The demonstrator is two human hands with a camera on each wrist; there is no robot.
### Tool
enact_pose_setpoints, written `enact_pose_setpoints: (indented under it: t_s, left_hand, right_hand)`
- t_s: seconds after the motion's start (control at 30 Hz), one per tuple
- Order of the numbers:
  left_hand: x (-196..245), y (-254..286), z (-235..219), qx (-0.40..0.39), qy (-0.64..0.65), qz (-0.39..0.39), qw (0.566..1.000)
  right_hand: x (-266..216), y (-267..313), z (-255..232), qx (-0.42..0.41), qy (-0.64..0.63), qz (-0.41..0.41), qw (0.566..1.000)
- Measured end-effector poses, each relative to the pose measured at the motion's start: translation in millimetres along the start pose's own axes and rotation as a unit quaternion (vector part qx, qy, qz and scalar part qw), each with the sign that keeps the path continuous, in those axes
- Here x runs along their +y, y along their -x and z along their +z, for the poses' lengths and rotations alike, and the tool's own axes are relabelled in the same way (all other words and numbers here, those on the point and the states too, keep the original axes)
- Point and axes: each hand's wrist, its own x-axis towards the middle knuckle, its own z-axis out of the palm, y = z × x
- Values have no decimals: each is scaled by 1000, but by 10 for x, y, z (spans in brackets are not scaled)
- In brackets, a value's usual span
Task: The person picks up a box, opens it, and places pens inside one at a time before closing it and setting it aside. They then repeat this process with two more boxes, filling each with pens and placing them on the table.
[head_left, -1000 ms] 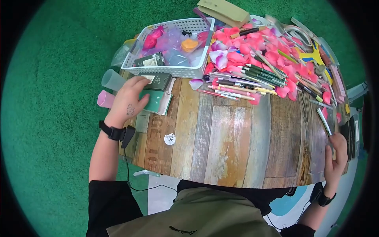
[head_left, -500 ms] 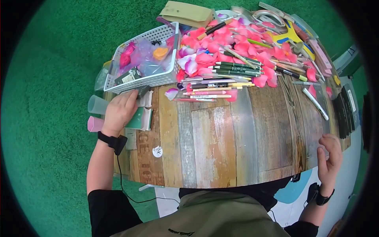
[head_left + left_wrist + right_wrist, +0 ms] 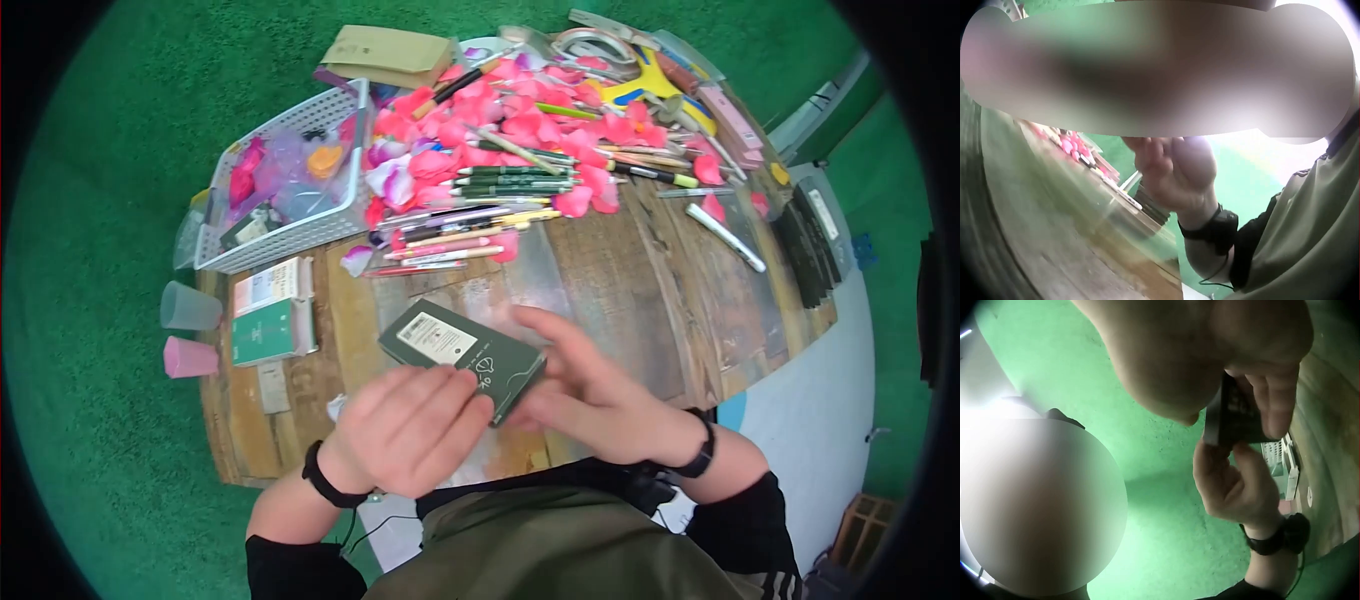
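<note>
Left hand [image 3: 410,430] grips the dark green box [image 3: 485,350] by its near side — back of the hand up, fingers bent over onto the top face. Box sits just ahead of the left knuckles, held over the table [image 3: 640,300] toward its near edge, slanted, white label [image 3: 436,338] facing up. Right hand [image 3: 600,400] is at the box's right end, spread fairly wide: index finger straight and apart from the thumb, thumb by the near right corner. Other right fingers partly hidden in the head view; the right wrist view has them straight along the box — can't tell how firmly they bear on it. Both forearms come in over the near edge, angled toward each other, a black strap on each wrist.

By the left edge: green-and-white box [image 3: 272,325], clear cup [image 3: 190,307], pink cup [image 3: 190,357]. Far left corner: white basket [image 3: 330,232]. Pens [image 3: 515,182] and pink petals [image 3: 530,127] pile toward the far edge; white marker [image 3: 727,237] near the right edge.
</note>
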Motion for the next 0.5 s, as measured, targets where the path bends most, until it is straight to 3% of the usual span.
enact_pose_setpoints:
  t_s: [0.1, 0.13, 0.23, 0.33, 0.43, 0.5]
  left_hand:
    - [68, 27, 200, 32, 8, 31, 999]
    - [35, 76, 230, 7, 41, -3, 999]
    - [-66, -98, 132, -50, -31, -188, 980]
    - [-289, 101, 282, -70, 30, -268, 960]
    - [-420, 229, 400, -46, 51, -281, 957]
    - [-435, 296, 444, -32, 84, -293, 952]
  right_hand:
    - [50, -227, 42, 19, 46, -39, 998]
    - [27, -257, -1, 23, 106, -34, 994]
    - [-111, -404, -119, 4, 260, -23, 965]
    - [-295, -607, -158, -57, 362, -26, 930]
    - [-232, -804, -260, -89, 204, 15, 975]
    - [-192, -842, -316, -96, 159, 31, 982]
